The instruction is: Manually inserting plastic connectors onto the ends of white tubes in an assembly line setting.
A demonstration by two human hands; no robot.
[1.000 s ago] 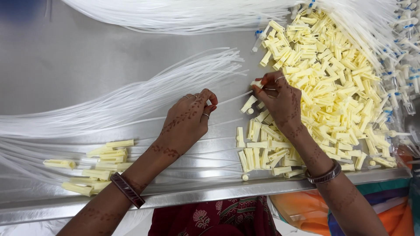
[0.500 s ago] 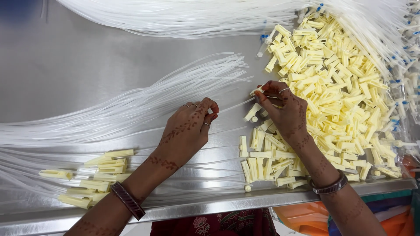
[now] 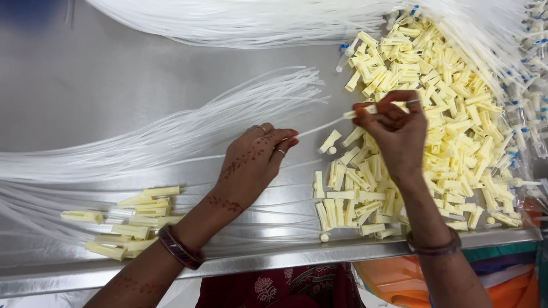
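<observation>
My left hand [image 3: 254, 161] pinches a thin clear plastic tube [image 3: 319, 126] between thumb and fingertips over the steel table [image 3: 85, 74]. My right hand [image 3: 394, 128] grips a pale yellow plastic cap [image 3: 359, 112] at that tube's free end, fingers closed around it. A large pile of the same yellow caps [image 3: 445, 102] lies under and to the right of my right hand. A spread bundle of clear tubes [image 3: 171, 137] fans out to the left of my left hand.
A small group of yellow caps fitted on tubes [image 3: 131, 219] lies at the lower left. More clear tubing [image 3: 240, 20] is heaped along the far edge, with blue-tipped connectors [image 3: 525, 85] at the right. The table's front lip [image 3: 285, 259] runs below my wrists.
My right hand has moved up and away from my left hand with the cap, and the tube now stretches between them. My left hand has stayed near the same spot.
</observation>
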